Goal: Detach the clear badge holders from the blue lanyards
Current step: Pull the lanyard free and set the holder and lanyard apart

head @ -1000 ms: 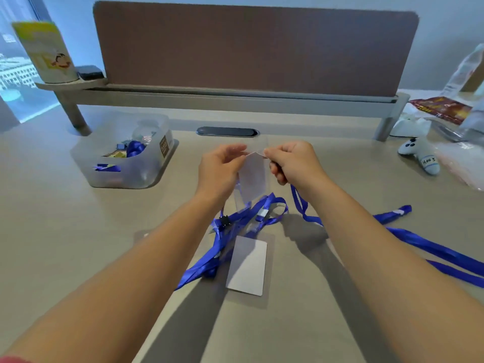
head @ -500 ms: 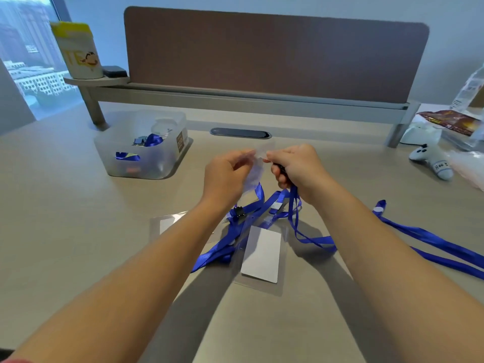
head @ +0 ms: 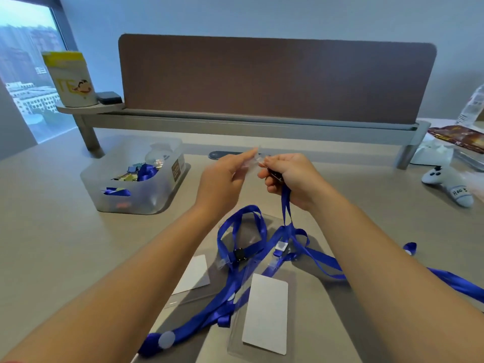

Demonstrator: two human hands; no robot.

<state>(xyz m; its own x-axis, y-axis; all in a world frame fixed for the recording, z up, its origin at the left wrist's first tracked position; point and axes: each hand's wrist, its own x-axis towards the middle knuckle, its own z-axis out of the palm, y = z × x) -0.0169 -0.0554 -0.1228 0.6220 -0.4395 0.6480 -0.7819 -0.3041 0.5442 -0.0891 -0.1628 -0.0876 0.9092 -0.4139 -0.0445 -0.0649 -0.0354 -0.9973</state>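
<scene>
My left hand (head: 222, 179) pinches the top of a clear badge holder (head: 250, 163), held up above the desk and hard to see. My right hand (head: 290, 176) grips the black clip end of a blue lanyard (head: 285, 205), whose strap hangs down from my fist to the desk. Two more clear holders with white cards lie below: one (head: 265, 310) near the front, one (head: 192, 275) to its left. Other blue lanyards (head: 235, 292) lie tangled across them.
A translucent bin (head: 131, 179) with lanyards and small items stands at the left. A brown divider (head: 275, 77) on a grey rail closes the back. A small white soft toy (head: 450, 187) and packets lie at the right. A yellow-lidded canister (head: 70, 79) stands on the rail's shelf.
The view has risen and shifted, so a second card holder shows at the left. My hands have stayed together at the clip, with the held holder tilted flatter.
</scene>
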